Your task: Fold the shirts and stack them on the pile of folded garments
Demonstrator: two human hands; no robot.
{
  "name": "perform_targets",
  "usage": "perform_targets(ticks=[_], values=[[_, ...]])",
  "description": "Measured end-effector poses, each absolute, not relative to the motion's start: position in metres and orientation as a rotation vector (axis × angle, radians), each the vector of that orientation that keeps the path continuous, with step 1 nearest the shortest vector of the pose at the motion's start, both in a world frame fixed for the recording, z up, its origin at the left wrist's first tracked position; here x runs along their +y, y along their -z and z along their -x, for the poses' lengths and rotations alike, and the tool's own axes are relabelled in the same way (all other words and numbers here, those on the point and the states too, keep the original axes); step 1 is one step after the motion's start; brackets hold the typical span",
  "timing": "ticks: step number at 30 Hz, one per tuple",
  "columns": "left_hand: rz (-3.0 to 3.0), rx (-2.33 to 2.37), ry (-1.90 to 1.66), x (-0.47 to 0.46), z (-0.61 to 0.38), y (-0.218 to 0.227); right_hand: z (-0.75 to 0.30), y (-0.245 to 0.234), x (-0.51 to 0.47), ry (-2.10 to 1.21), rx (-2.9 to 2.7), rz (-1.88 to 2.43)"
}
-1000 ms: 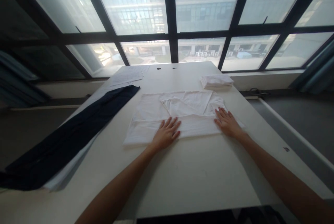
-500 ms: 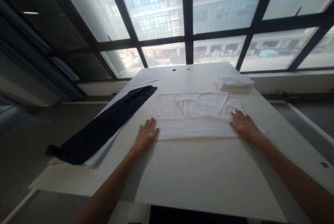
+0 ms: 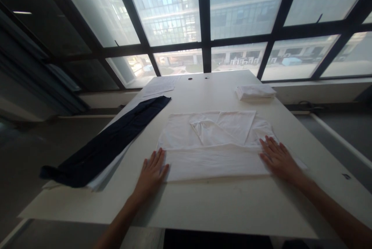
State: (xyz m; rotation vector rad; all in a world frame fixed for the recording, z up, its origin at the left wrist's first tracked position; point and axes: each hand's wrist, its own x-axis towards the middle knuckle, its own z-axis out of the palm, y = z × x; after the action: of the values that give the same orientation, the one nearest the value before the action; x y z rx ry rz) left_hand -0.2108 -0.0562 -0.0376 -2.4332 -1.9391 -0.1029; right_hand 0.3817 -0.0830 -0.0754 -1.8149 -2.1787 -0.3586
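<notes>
Clock taken from white cloth's middle, 12 pointing away from the person. Window fills the 12 side, dark frame bars. Table is white, runs up toward it. Curtain hangs at 10, off the table. Dark cloth lies lengthwise at 9, slanting from 8 up to 10, pale layer sticking out under its near edge. White cloth sits flat mid-table, well apart from dark cloth: smooth band along its 6 side, diagonal folds and creases toward 12. Stack of folded white fabric at 1, apart from white cloth. Papers at 10, just beyond dark cloth's far end. Left hand at 8, palm down, fingers slightly spread, fingertips on white cloth's edge, pinching nothing. Right hand between 3 and 4, palm down, fingers a bit spread, resting on white cloth's end, pinching nothing. Small dark mark past right hand, too small to identify.
</notes>
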Motion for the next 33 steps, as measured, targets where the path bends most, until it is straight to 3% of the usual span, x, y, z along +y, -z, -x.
perform_targets(ticks=[4, 10, 14, 19, 25, 33], values=[[2.411, -1.937, 0.361, -0.044, 0.225, 0.031, -0.378, 0.054, -0.083, 0.280, -2.130, 1.815], [2.528, -1.726, 0.723, 0.060, 0.216, -0.028, -0.395, 0.005, 0.016, 0.184, -1.957, 1.687], [2.549, -1.793, 0.661, 0.146, 0.193, -0.043, -0.396, -0.007, 0.100, -0.013, -1.984, 1.743], [2.544, -1.866, 0.574, 0.214, 0.173, -0.022, -0.387, 0.000, 0.151, -0.142, -2.047, 1.906], [2.550, -1.890, 0.496, 0.231, 0.177, -0.002, -0.387, 0.005, 0.167, -0.179, -2.092, 1.935], [2.467, -1.944, 0.515, 0.239, 0.184, -0.011, -0.383, -0.012, 0.174, -0.173, -2.179, 2.000]])
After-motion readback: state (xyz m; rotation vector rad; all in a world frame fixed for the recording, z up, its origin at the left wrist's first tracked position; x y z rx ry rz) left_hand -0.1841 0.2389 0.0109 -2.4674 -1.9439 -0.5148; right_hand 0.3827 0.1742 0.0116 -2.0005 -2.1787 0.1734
